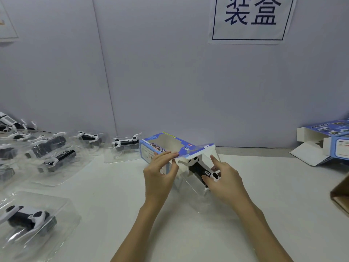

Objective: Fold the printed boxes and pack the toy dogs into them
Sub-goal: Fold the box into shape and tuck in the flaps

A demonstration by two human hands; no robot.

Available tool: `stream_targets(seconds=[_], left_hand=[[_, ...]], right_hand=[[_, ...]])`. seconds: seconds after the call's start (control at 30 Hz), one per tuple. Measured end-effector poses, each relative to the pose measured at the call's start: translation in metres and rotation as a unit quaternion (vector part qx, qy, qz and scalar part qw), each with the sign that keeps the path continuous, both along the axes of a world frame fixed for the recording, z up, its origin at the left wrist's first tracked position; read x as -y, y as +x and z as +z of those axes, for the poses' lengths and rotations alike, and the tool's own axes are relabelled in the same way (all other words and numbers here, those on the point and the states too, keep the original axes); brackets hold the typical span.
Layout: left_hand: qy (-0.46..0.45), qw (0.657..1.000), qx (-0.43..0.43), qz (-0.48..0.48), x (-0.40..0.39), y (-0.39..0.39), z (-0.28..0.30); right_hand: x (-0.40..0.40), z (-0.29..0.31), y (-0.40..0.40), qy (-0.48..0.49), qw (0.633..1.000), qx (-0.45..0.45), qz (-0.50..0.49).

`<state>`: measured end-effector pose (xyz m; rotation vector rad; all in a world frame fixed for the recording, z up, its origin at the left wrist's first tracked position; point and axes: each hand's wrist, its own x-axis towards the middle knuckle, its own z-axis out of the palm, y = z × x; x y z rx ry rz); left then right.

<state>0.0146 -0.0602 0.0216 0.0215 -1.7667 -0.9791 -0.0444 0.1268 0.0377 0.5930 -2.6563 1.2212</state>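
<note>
A blue printed box [162, 146] with a cut-out window lies on the white table, its near end open and a flap lifted. My left hand [160, 173] pinches the box's open edge by that flap. My right hand [224, 178] grips a black-and-white toy dog [200, 168] in its clear plastic shell, whose far end sits inside the box's opening. The rest of the shell sticks out toward me. Part of the dog is hidden under my right fingers.
Several more toy dogs in clear shells [56, 157] lie along the left side, one close at the front left [28, 218]. An opened printed box [324, 146] rests at the far right by the wall. A brown cardboard corner [341, 197] juts in at the right edge.
</note>
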Motion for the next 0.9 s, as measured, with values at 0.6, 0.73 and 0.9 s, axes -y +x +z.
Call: stream_targets(seconds=[0.6,0.73,0.9], left_hand=[[0.225,0.967,0.061,-0.102,-0.014,0.0,0.006],[0.245,0.958,0.062,-0.137,-0.01,0.001,0.007],[0.211,0.948,0.088,-0.223,-0.017,0.009,0.014]], right_hand=[[-0.011,-0.002,-0.007,-0.253,0.915,0.244,0.197],[-0.01,-0.01,-0.009,-0.231,0.939,0.195,0.165],[0.003,-0.017,-0.014,-0.239,0.969,0.051,0.047]])
